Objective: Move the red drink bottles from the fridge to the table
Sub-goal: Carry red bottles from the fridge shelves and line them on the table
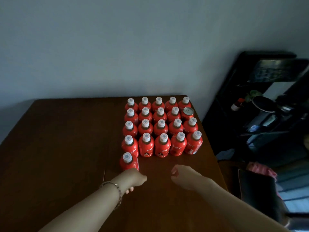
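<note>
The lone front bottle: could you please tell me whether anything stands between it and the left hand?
Nothing visible does: the left hand sits directly in front of the lone front bottle, hiding its base; whether they touch cannot be told.
</note>
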